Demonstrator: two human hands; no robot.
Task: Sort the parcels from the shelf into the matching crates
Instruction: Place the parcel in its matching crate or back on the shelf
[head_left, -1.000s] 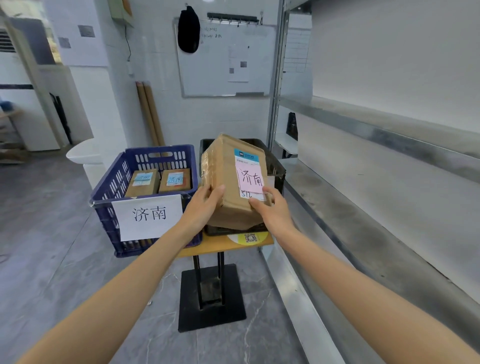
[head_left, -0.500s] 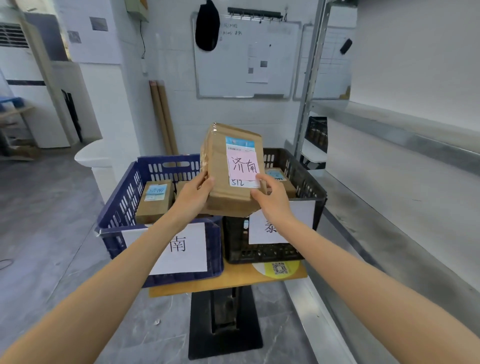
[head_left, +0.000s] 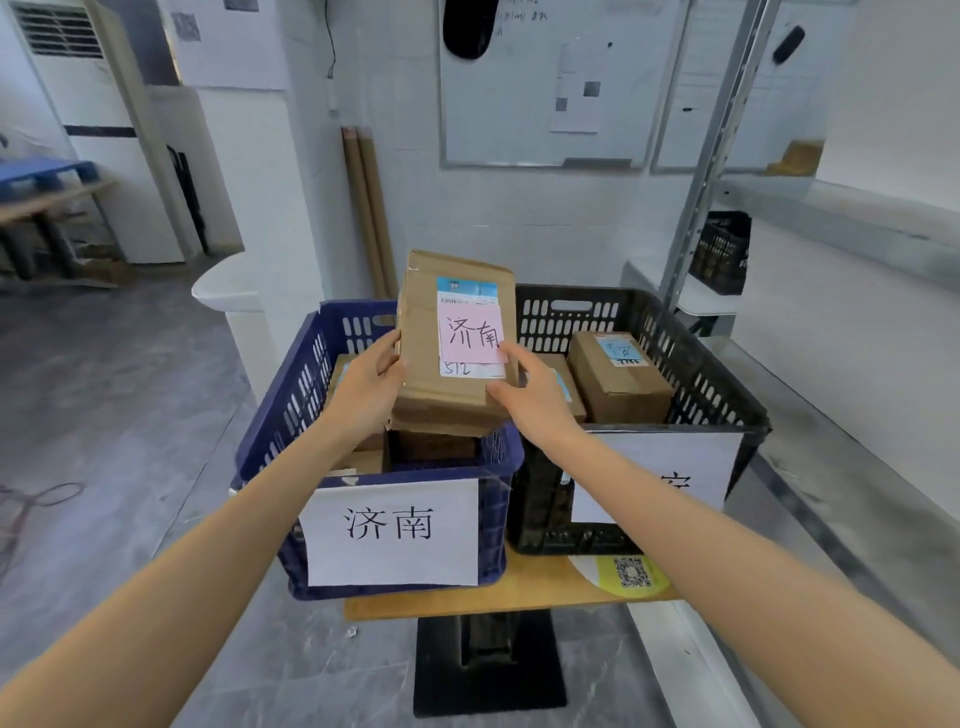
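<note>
Parcel (head_left: 452, 400) is held low over the blue crate (head_left: 291, 395), in which other cardboard boxes (head_left: 436, 446) are partly seen; two more boxes (head_left: 618, 387) are contained in the adjacent black crate (head_left: 701, 374). Its left edge is gripped by the left hand (head_left: 369, 384) and its lower right corner is pinched by the right hand (head_left: 535, 400). Creased brown cardboard carries a pink label (head_left: 470, 335); both crates are slotted plastic.

- The left grip (head_left: 371, 387) is a bare hand on a bare wrist.
- The right grip (head_left: 537, 397) is likewise a bare hand on a bare wrist.
- The left forearm (head_left: 208, 582) and the right forearm (head_left: 753, 571) are bare along all their visible length.
- The upper arms and any clothing lie outside the view.
</note>
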